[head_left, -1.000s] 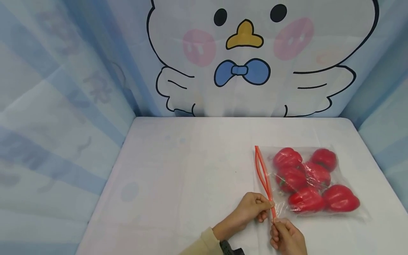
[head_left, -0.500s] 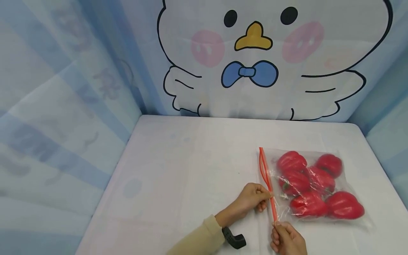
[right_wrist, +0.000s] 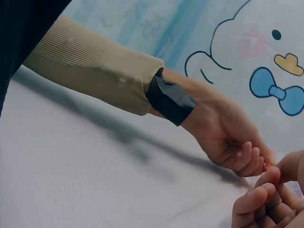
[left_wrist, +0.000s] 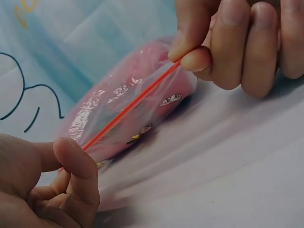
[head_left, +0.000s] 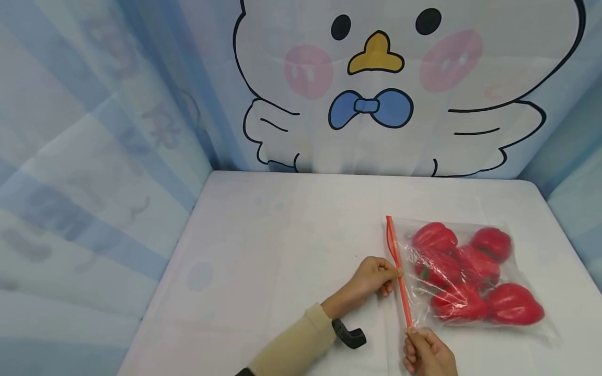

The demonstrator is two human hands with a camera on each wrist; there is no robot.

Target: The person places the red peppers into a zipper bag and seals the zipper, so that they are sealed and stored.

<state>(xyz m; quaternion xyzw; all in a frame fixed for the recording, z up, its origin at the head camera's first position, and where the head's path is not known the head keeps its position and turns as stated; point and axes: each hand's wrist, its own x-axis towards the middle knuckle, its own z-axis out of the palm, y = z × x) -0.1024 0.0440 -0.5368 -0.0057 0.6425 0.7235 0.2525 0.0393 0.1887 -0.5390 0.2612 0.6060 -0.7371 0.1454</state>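
A clear zip bag (head_left: 517,271) lies on the right of the table, holding several red bell peppers (head_left: 514,304). Its orange-red zip strip (head_left: 404,300) runs along the bag's left side. My left hand (head_left: 372,278) pinches this strip about midway. At the near end, my right hand (head_left: 430,351) grips the strip between thumb and fingers. Beyond the left hand, the two strands of the strip stand slightly apart. In the left wrist view the strip (left_wrist: 133,104) stretches taut between both hands. The right wrist view shows the left hand (right_wrist: 228,133) beside the right hand (right_wrist: 270,204).
A white-covered table (head_left: 263,250) extends to the left of the bag. Behind it hangs a curtain (head_left: 371,141) with a cartoon bird; pale blue curtains stand at both sides. A black strap device (head_left: 349,334) sits on the left wrist.
My left hand has slid along the strip toward its far end, and the gap between the strands there has narrowed. The right hand keeps its grip at the near end. The head view has shifted slightly.
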